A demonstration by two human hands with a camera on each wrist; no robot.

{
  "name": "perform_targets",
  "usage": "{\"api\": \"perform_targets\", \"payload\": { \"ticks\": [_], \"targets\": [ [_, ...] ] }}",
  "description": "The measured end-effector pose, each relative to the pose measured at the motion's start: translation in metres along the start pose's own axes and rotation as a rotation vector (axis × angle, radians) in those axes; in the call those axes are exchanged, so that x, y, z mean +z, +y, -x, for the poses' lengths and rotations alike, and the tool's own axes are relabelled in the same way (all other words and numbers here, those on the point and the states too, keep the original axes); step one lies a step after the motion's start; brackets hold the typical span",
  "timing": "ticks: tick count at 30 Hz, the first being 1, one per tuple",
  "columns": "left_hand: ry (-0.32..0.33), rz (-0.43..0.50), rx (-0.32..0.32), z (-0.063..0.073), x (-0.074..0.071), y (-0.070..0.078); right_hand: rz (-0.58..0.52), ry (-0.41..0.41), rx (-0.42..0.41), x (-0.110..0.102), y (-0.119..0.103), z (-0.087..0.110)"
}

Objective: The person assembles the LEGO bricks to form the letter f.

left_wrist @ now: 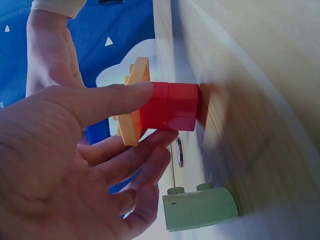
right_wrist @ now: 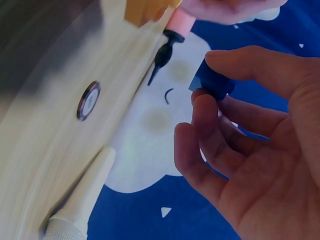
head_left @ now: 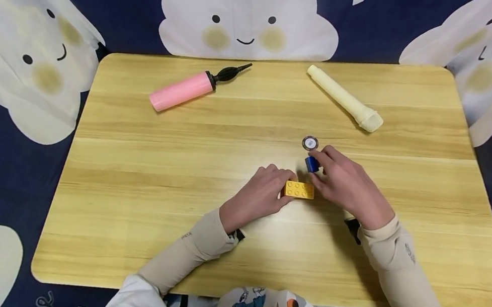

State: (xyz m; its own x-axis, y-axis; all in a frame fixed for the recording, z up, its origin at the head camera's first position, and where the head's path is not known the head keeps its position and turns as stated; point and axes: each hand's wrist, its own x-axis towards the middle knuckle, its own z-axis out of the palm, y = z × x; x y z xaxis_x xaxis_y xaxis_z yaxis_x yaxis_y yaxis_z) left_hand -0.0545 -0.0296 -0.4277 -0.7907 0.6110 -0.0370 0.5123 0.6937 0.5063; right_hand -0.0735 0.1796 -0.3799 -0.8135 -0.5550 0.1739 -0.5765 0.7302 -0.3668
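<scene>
My left hand (head_left: pixel 262 191) pinches a small stack of toy bricks standing on the table. At its top is a yellow brick (head_left: pixel 299 190) with round studs; below it, red bricks (left_wrist: pixel 172 106) show in the left wrist view. Up off the table, a blue brick (right_wrist: pixel 212 82) is held between the thumb and fingers of my right hand (head_left: pixel 345 182), just beyond the yellow brick. A pale green brick (left_wrist: pixel 200 209) lies near the left fingers in the left wrist view, and the head view does not show it.
A round poker chip (head_left: pixel 310 143) lies just beyond the blue brick. Farther back on the wooden table (head_left: pixel 133 186) are a pink hand pump (head_left: pixel 183 90) with a black nozzle, at the left, and a cream toy microphone (head_left: pixel 343 98), at the right.
</scene>
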Motion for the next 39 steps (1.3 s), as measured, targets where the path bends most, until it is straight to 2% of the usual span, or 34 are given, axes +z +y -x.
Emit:
{"api": "perform_targets", "payload": {
  "ticks": [11, 19, 28, 39],
  "targets": [
    [0.014, 0.017, -0.009, 0.002, 0.001, -0.005, -0.070, -0.057, -0.007, 0.007, -0.014, 0.005],
    [0.030, -0.022, -0.015, 0.003, 0.001, -0.006, -0.137, -0.101, 0.004, 0.012, -0.021, 0.005],
    [0.032, -0.041, -0.021, 0.001, 0.000, -0.006, -0.088, -0.141, -0.021, 0.017, -0.030, 0.006],
    [0.013, -0.048, -0.034, -0.001, 0.000, -0.008, -0.033, -0.170, 0.000, 0.023, -0.035, 0.004]
  ]
}}
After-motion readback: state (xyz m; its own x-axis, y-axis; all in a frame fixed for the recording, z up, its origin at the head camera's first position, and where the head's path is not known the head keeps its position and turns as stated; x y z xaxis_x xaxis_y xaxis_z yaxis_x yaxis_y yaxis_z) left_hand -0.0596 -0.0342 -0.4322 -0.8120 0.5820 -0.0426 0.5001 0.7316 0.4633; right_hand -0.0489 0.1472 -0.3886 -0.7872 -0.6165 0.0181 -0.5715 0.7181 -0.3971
